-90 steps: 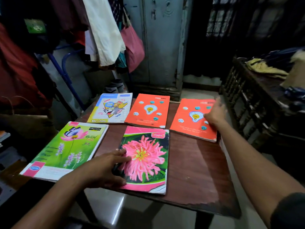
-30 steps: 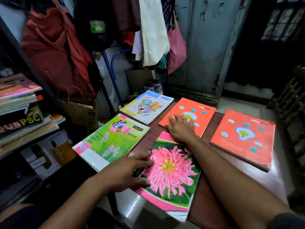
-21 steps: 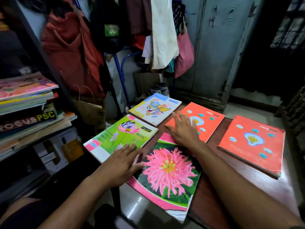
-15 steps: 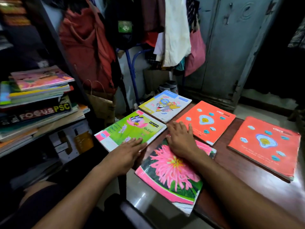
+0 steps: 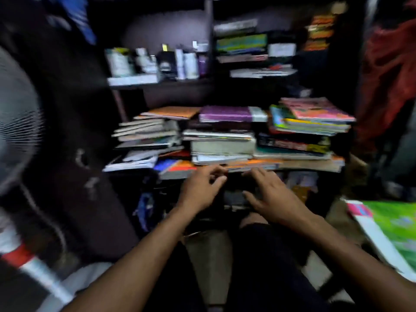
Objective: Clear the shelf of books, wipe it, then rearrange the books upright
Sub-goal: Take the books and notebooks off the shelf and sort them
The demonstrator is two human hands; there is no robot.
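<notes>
Both hands empty, just in front of the shelf (image 5: 225,171) edge. Left hand (image 5: 198,188) fingers loosely curled, holding nothing; right hand (image 5: 272,194) fingers spread apart. Books lie flat on the shelf in three stacks: left stack (image 5: 146,136), middle stack (image 5: 221,136), right stack (image 5: 308,131); blur rules out a per-book count. Likely thin floppy notebooks over stiffer, heavier volumes, glossy covers may slide. Best grip: both hands under a partial stack, thumbs on top. One green notebook (image 5: 391,230) sits apart, right of the shelf.
</notes>
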